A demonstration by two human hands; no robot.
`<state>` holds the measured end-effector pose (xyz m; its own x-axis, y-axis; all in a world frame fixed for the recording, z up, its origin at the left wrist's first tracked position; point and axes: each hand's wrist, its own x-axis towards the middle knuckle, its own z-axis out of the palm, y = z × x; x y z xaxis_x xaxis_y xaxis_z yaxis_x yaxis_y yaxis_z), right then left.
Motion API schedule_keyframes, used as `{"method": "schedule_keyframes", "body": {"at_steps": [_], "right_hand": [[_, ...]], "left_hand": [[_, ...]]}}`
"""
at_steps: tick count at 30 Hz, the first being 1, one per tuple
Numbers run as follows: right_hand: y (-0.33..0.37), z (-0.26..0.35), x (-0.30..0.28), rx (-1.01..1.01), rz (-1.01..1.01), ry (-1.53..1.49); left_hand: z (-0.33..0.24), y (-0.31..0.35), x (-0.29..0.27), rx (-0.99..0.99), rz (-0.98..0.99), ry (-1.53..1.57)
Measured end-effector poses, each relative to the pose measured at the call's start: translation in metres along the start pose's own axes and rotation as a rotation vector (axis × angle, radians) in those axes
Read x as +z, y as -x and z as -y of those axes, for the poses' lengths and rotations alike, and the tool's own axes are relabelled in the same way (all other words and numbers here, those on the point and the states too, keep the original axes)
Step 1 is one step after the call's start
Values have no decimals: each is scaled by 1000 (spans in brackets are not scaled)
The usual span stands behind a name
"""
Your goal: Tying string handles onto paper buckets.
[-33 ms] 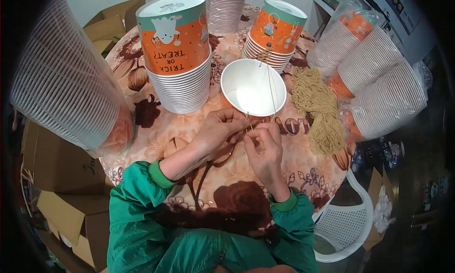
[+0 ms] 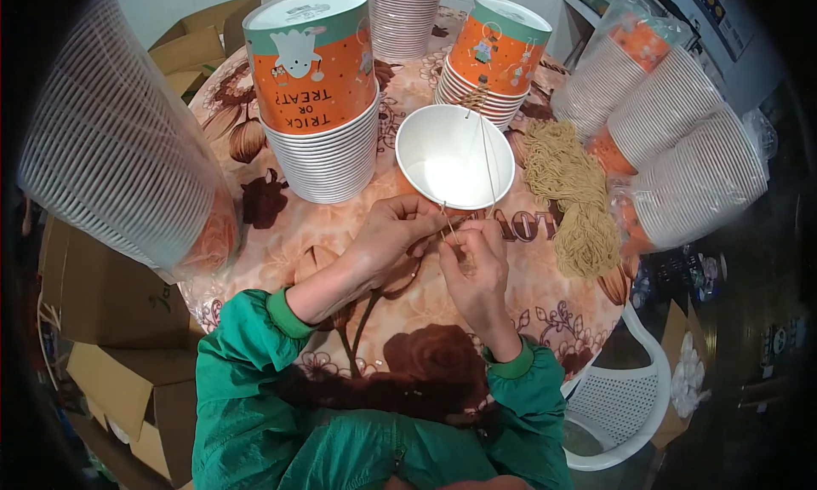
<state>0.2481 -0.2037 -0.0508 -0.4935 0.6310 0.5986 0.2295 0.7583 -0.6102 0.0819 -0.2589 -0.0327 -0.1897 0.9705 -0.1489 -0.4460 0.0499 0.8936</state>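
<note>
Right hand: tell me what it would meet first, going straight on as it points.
Straight on, the right hand would probably first meet the near side of the white-lined paper bucket; the left hand lies just left of that line, and depth is hard to judge.

L hand (image 2: 396,232), R hand (image 2: 478,264) pinch cord (image 2: 451,227) nr wht tub (image 2: 444,160).
</note>
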Motion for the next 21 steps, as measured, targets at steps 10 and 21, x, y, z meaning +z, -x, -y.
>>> {"method": "schedule_keyframes", "body": {"at_steps": [10,21], "right_hand": [[-2,-15,-7,-129,0,267],[-8,-17,-30,-146,-85,328]], "left_hand": [[15,-8,-11,130,7,-203],[17,-8,-15,70,23,-247]]}}
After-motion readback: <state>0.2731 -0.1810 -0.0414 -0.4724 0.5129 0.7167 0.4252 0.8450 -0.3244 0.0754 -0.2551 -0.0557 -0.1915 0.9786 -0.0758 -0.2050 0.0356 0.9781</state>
